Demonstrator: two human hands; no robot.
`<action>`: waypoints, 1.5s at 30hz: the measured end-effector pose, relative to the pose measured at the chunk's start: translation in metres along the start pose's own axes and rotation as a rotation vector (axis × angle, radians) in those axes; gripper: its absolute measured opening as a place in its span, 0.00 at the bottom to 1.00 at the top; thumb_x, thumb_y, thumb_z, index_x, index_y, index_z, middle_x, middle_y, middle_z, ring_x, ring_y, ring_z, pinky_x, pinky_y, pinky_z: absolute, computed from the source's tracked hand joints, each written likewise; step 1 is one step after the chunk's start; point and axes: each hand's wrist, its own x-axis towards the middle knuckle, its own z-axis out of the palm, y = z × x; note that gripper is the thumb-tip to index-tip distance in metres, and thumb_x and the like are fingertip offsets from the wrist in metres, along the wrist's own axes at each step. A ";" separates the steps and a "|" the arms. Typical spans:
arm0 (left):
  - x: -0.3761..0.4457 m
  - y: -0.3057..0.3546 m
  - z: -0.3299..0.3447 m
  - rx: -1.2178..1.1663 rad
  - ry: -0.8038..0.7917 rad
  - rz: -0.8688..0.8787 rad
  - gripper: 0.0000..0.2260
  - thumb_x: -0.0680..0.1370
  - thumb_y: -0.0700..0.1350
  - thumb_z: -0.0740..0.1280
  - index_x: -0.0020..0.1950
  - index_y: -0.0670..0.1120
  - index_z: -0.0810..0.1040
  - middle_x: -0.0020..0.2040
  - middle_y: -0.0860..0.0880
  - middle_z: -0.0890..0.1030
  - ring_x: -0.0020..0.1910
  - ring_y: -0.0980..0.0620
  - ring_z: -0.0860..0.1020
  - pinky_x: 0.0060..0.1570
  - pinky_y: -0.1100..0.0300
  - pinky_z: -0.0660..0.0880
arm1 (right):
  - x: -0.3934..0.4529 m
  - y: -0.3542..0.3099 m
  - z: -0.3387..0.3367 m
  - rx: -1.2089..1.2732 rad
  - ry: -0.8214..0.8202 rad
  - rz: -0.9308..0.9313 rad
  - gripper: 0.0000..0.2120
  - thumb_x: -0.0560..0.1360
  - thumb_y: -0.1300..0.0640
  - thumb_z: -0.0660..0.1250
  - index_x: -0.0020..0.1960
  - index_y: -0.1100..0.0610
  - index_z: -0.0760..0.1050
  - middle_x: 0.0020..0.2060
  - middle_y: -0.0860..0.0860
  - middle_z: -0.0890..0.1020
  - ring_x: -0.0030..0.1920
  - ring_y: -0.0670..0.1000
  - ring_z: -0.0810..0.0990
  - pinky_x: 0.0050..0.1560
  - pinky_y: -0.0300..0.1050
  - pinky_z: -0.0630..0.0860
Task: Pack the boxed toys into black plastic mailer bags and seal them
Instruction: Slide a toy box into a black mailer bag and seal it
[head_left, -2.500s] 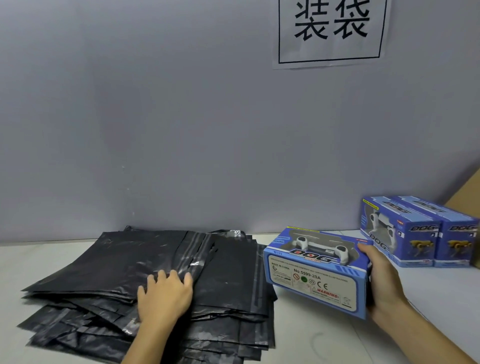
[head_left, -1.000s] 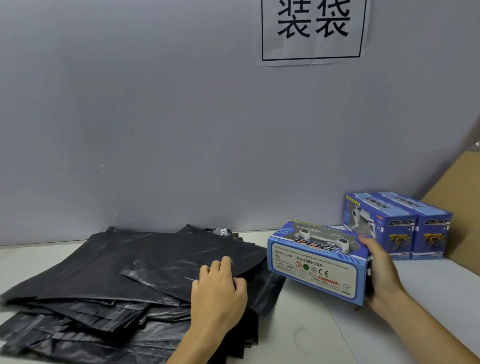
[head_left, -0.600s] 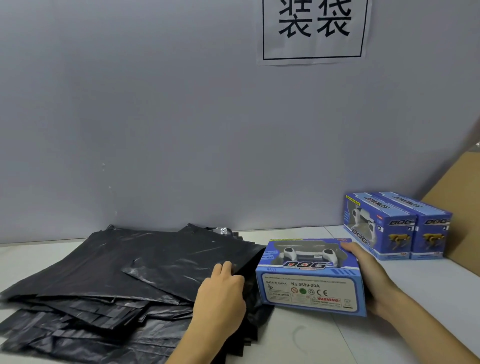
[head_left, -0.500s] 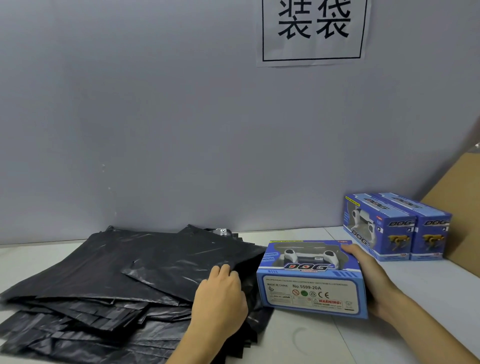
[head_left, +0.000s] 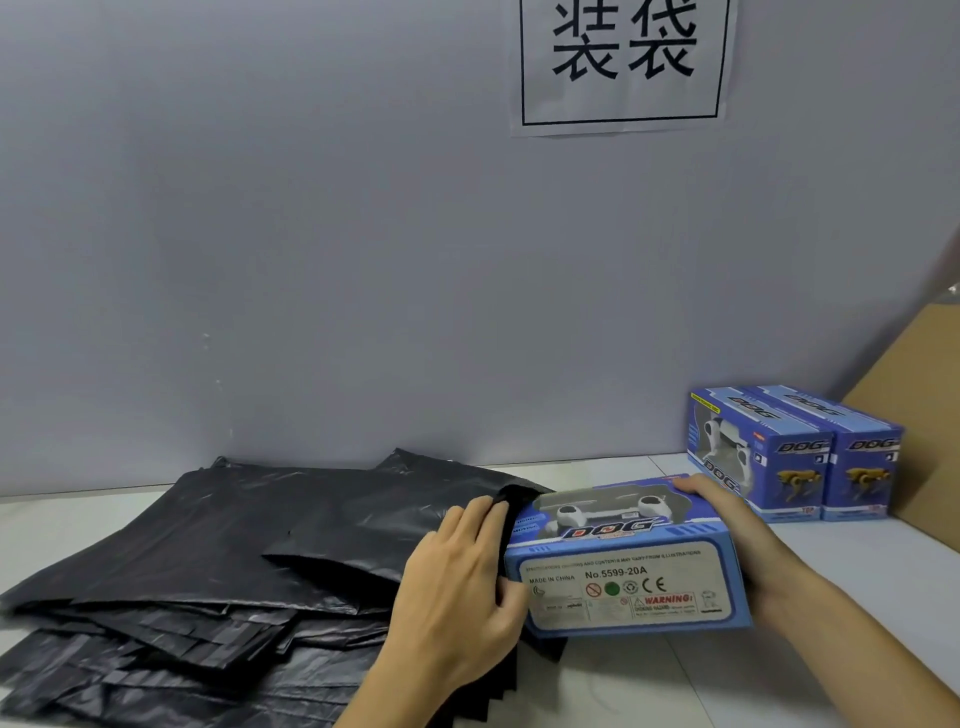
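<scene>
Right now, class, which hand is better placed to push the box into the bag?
Right. The right hand grips the toy box at its far end, while the left hand holds the mailer bag open.

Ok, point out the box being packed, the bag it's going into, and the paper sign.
box (head_left: 623, 587), head view, its label side
bag (head_left: 374, 525), head view, its flat top
paper sign (head_left: 623, 111), head view, its lower border

White paper sign (head_left: 622, 62) with two black characters hung on grey wall (head_left: 311, 260); brown cardboard sheet (head_left: 924, 431) leaned at table's (head_left: 831, 597) right edge.
</scene>
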 end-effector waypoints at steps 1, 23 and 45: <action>0.000 0.001 0.000 0.007 -0.004 0.008 0.24 0.72 0.53 0.56 0.67 0.48 0.71 0.59 0.55 0.74 0.52 0.56 0.71 0.47 0.60 0.74 | 0.001 0.000 0.001 0.017 0.010 -0.018 0.21 0.70 0.37 0.67 0.37 0.56 0.84 0.36 0.63 0.83 0.33 0.62 0.82 0.39 0.52 0.81; 0.001 0.000 0.004 0.034 -0.092 -0.020 0.31 0.78 0.60 0.45 0.80 0.50 0.55 0.76 0.59 0.62 0.73 0.61 0.56 0.68 0.65 0.53 | 0.027 0.033 0.029 0.167 0.183 -0.387 0.13 0.77 0.46 0.66 0.55 0.53 0.75 0.40 0.54 0.87 0.36 0.58 0.87 0.39 0.52 0.82; 0.006 -0.006 0.007 -0.352 0.083 -0.141 0.15 0.83 0.47 0.60 0.69 0.53 0.72 0.64 0.63 0.70 0.65 0.66 0.67 0.65 0.65 0.65 | 0.027 0.048 0.046 0.156 0.117 -0.513 0.05 0.78 0.48 0.67 0.48 0.49 0.75 0.45 0.53 0.86 0.44 0.57 0.87 0.47 0.56 0.82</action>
